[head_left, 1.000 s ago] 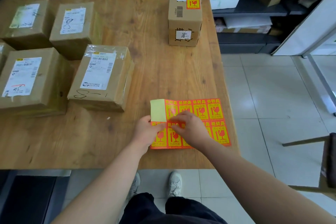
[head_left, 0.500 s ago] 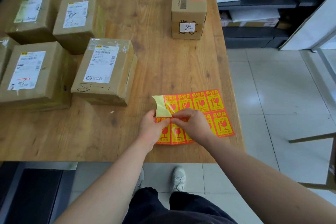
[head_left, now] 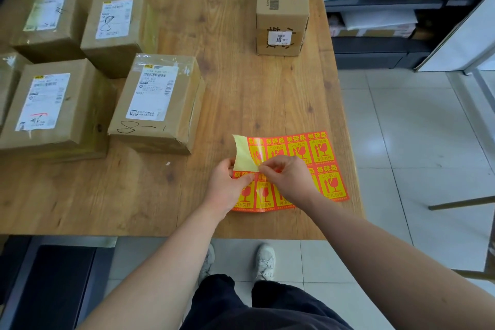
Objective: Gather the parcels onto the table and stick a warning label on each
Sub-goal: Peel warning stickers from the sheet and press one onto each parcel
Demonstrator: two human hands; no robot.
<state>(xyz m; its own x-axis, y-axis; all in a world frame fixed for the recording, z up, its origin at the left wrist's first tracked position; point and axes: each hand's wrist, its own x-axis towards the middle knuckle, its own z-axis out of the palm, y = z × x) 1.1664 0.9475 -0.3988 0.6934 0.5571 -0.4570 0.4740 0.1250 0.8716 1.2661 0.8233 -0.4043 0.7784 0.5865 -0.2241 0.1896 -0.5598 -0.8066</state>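
With the label sheet (head_left: 321,158) at the surface's (head_left: 241,88) near right corner, our left hand (head_left: 227,187) grips its curled end and our right hand (head_left: 290,179) pinches a label (head_left: 262,191), which we fear could tear or fold onto itself if jerked.

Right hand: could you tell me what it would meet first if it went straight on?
Likely the left hand, just across the curled yellow flap of the orange label sheet both hands hold.
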